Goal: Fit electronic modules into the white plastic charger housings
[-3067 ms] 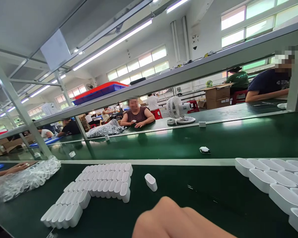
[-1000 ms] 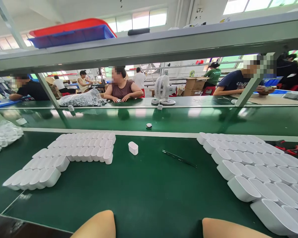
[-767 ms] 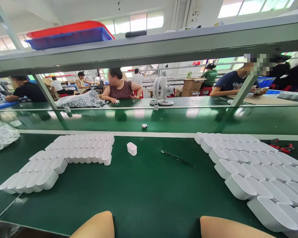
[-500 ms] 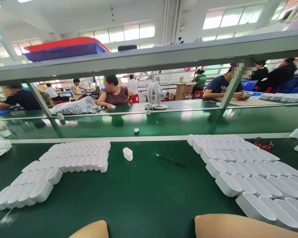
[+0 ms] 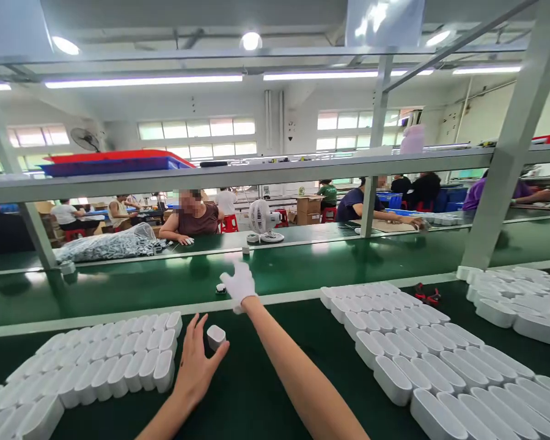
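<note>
My left hand [image 5: 198,360], bare, is open beside a single white oval cup [image 5: 216,335] on the green table [image 5: 256,403]. Its fingers lie along the cup's left side and the thumb is at the near right; whether they touch it I cannot tell. My right hand [image 5: 239,285], in a white glove, reaches out over the far green strip [image 5: 297,269] with fingers spread. Just left of the glove lies a small black-and-white part [image 5: 220,288]. The tweezers seen earlier are hidden, with my right forearm across that area.
Rows of white oval cups [image 5: 105,360] stand at left, and more cups [image 5: 421,348] at right. Red-handled pliers [image 5: 427,294] lie behind the right rows. A shelf beam [image 5: 238,181] crosses overhead. Across the strip are a white fan [image 5: 259,217] and a seated person [image 5: 195,214].
Both my hands have come in from below: the left to the single cup, the right out to the small part. The view has tilted up and turned right.
</note>
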A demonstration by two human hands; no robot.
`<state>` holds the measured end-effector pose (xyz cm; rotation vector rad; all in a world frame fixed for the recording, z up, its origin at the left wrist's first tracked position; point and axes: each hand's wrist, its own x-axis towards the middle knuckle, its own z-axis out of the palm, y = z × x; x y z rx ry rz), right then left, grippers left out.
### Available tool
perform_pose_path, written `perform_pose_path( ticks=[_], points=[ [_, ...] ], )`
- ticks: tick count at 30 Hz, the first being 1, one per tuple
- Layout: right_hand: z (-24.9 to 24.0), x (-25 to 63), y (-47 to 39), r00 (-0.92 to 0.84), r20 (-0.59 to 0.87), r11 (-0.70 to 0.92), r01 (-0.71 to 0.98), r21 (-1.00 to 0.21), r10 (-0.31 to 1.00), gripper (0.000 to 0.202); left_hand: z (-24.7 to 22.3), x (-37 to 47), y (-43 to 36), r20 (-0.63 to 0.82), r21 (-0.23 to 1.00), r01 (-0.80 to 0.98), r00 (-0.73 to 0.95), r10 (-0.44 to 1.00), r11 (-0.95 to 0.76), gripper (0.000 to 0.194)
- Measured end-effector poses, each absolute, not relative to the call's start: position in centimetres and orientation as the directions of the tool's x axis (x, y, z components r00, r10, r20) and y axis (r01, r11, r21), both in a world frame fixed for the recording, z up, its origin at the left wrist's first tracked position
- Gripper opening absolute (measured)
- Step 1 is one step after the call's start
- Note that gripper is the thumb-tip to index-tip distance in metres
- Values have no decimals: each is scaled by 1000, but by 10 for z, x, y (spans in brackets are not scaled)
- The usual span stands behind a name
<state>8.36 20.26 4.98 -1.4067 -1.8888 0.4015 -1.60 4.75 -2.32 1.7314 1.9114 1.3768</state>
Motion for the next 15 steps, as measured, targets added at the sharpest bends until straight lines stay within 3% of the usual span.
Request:
perform_pose_path(
  ticks=[3, 6, 12, 15],
  points=[
    [33, 55, 198, -226, 257, 337, 743, -579, 940, 82, -37, -21, 53, 300, 839, 536, -309, 903, -95, 75],
    [18, 35, 202, -319, 205, 378, 761, -526, 926, 81, -31, -19, 52, 220, 853, 521, -295, 930, -36, 69],
    [15, 9, 218, -415, 180, 450, 770, -453, 892, 24, -22, -16, 46, 150, 863, 504, -276, 950, 10, 55],
    [20, 9, 216, -405, 222, 462, 760, -458, 887, 16, -18, -16, 43, 137, 859, 511, -283, 949, 28, 54]
  ],
)
